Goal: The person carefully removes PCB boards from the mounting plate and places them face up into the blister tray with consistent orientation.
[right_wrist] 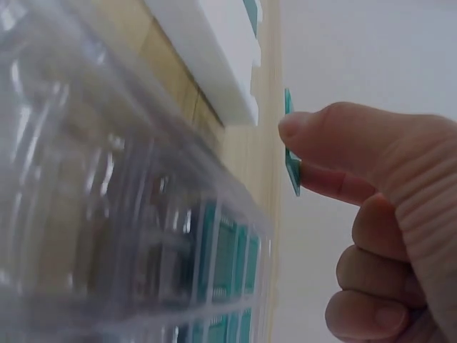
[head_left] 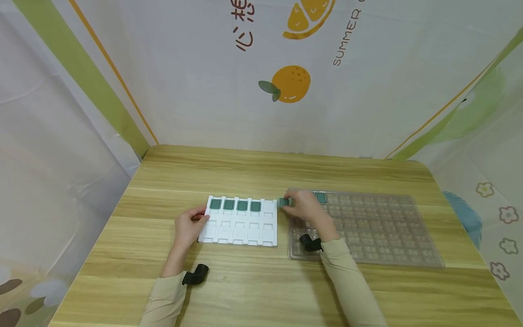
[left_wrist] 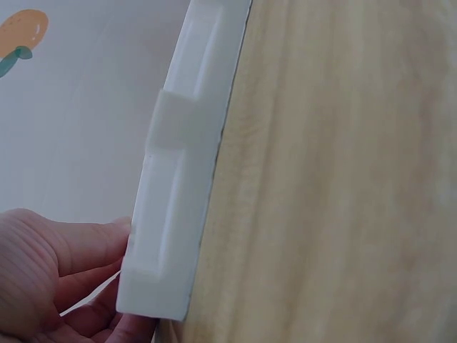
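Observation:
In the head view a white tray [head_left: 245, 227] with rows of shallow pockets lies on the table. Several square green circuit boards [head_left: 242, 205] sit in its back row, from the left end rightward. My left hand [head_left: 189, 228] grips the tray's left edge; the left wrist view has the thumb [left_wrist: 100, 243] against the tray's side and fingers partly hidden beneath. Between thumb and fingers, my right hand [head_left: 304, 206] pinches another green circuit board [right_wrist: 293, 171], held just beyond the white tray's back right corner, apart from it.
To the right lies a large clear plastic tray [head_left: 384, 227] with many compartments, partly under my right arm. Green boards [head_left: 321, 197] stay in its back left part. Black mounts [head_left: 197, 274] project from both wrists. A printed curtain [head_left: 204, 104] hangs behind the wooden table [head_left: 253, 290].

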`<state>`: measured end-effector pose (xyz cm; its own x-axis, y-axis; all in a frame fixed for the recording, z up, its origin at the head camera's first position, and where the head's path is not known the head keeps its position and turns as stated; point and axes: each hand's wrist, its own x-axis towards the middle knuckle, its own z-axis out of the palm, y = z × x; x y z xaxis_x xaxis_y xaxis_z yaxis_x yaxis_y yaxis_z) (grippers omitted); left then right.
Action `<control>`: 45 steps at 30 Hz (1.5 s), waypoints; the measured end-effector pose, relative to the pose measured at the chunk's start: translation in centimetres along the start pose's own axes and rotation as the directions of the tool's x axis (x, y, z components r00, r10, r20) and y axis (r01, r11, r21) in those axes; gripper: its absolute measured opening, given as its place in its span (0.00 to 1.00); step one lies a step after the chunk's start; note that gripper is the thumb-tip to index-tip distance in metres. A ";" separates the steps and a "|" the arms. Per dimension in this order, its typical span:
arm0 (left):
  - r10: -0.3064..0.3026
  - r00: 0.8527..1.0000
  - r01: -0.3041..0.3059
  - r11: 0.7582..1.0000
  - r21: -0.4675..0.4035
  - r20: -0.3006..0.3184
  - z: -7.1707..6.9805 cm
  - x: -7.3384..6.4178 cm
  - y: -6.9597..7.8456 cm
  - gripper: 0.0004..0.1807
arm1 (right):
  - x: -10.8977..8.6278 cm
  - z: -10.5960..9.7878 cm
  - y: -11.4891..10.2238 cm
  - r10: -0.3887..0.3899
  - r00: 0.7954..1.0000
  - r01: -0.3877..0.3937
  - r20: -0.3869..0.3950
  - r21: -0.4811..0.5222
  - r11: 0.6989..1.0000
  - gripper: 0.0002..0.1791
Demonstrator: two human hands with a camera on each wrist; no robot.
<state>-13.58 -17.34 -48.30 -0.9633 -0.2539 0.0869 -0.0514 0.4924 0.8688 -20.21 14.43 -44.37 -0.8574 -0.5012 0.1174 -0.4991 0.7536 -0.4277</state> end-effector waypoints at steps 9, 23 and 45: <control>-0.010 1.000 0.010 1.000 -0.005 -0.001 0.0 0.0 0.1 0.14 | -0.9 -1.1 0.6 0.073 0.997 -0.075 0.036 0.046 0.996 0.14; 0.009 1.000 -0.009 1.000 -0.006 -0.008 0.0 0.0 -0.1 0.13 | -2.8 -2.3 2.8 0.075 0.997 -0.075 0.009 0.061 0.995 0.14; 0.003 1.000 -0.003 1.000 0.002 -0.005 -0.1 -0.1 0.1 0.13 | -5.4 -3.3 6.9 0.064 0.997 -0.063 -0.045 0.005 0.998 0.12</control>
<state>-13.48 -17.29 -48.16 -0.9623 -0.2560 0.0919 -0.0489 0.4953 0.8674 -19.46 23.67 -44.98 -0.8922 -0.4324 0.1306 -0.4431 0.7820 -0.4384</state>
